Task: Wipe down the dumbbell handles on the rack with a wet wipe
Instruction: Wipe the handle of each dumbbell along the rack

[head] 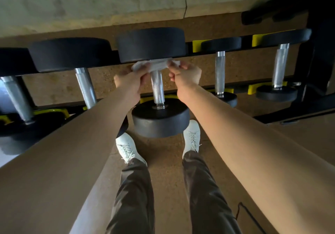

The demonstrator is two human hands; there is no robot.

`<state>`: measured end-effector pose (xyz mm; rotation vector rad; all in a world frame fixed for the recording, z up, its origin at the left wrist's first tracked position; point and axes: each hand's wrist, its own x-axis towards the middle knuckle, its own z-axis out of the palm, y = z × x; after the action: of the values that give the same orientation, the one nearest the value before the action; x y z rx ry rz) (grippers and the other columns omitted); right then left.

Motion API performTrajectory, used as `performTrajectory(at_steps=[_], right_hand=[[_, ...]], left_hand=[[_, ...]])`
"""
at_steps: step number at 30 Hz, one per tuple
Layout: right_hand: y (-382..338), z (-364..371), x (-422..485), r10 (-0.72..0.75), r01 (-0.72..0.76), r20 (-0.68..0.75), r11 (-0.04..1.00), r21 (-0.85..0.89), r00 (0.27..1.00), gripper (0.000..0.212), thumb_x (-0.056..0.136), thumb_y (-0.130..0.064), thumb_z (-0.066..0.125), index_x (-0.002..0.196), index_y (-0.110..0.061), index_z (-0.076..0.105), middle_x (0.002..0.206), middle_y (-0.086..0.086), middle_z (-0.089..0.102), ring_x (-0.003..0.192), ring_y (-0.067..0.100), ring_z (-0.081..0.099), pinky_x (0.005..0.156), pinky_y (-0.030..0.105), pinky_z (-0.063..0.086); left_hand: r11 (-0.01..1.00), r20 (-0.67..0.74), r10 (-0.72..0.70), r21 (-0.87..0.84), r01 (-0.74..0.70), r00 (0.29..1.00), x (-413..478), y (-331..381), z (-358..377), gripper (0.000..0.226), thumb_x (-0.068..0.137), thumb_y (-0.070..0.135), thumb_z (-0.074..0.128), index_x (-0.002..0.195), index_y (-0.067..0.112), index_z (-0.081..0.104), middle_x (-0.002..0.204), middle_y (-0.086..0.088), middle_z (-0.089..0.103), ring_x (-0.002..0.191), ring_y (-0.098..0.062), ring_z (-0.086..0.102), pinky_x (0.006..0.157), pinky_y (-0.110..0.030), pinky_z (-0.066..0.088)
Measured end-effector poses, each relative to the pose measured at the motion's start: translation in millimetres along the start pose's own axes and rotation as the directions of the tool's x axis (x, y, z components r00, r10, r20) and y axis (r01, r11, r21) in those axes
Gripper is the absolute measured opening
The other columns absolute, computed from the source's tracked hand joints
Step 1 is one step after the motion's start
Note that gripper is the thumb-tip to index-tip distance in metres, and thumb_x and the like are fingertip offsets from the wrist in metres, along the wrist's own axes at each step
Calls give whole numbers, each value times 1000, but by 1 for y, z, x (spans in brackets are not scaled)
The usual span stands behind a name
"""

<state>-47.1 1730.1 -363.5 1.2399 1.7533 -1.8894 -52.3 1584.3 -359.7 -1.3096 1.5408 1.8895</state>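
**Q:** What are the hands doing, and where is the wipe?

**A:** The wet wipe (156, 65), a crumpled white sheet, is stretched across the far end of the dumbbell handle (157, 87), just under the far head. The left hand (130, 81) pinches its left end and the right hand (184, 74) pinches its right end. The hands are apart, one on each side of the handle.

**Q:** What are the materials and shapes?

**A:** The handle is a bright metal cylinder with fine knurling and a smooth collar at the near end. The dumbbell heads (160, 120) are matte black round discs with softened edges. The neighbouring dumbbells (220, 72) have the same build, with smaller heads to the right. All of them lie across the rack (315, 61), a black frame with yellow cradles (197, 43).

**Q:** What of the surface and the room?

**A:** The floor (166, 175) is brown and speckled, with a granular look. Behind the rack is a wall (90, 1) of pale, mottled slabs with a vertical seam. White lace-up shoes (127, 149) stand below the near head. A thin black cable (248, 213) lies on the floor at lower right.
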Motion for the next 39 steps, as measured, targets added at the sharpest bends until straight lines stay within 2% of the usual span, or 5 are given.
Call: performTrajectory(at_steps=[5, 12, 19, 26, 39], right_hand=[[0, 14, 16, -39, 38, -22, 998, -49, 999, 11, 83, -10, 78, 84, -7, 68, 83, 6, 74, 60, 7, 61, 58, 20, 50], [10, 17, 31, -120, 105, -59, 971, -214, 991, 18, 84, -15, 79, 73, -10, 65, 76, 2, 72, 70, 15, 68, 75, 39, 60], [6, 29, 7, -87, 91, 44, 991, -95, 995, 17, 84, -13, 79, 76, -15, 64, 81, 3, 70, 69, 10, 65, 63, 21, 54], [4, 1, 18, -40, 33, -60, 992, -120, 997, 9, 87, -13, 73, 86, -14, 65, 86, 4, 70, 73, 11, 64, 68, 22, 55], [42, -30, 0, -98, 156, 137, 838, -523, 986, 17, 83, -21, 80, 89, -9, 68, 87, 5, 70, 80, 18, 66, 73, 29, 57]], left_hand=[[955, 83, -79, -278, 100, 993, 9, 6, -5, 37, 80, -5, 77, 115, -1, 65, 103, -16, 76, 89, -23, 77, 79, -28, 61], [1000, 2, -12, 0, 12, 1000, 28, -5, 3, 40, 75, 14, 87, 109, 7, 68, 96, -7, 77, 71, -12, 66, 70, -22, 58], [982, -186, -16, 184, 51, 982, 45, 4, 2, 20, 84, 26, 82, 76, 19, 65, 74, 6, 70, 65, -7, 64, 62, -21, 51], [976, 66, 39, 213, -52, 997, 25, -9, -6, 19, 86, 26, 79, 99, 14, 71, 79, 2, 68, 65, -9, 57, 61, -20, 51], [762, 41, 134, 634, -129, 990, 22, -36, -41, 24, 84, 31, 81, 101, 17, 74, 93, -2, 73, 81, -17, 69, 73, -32, 59]])
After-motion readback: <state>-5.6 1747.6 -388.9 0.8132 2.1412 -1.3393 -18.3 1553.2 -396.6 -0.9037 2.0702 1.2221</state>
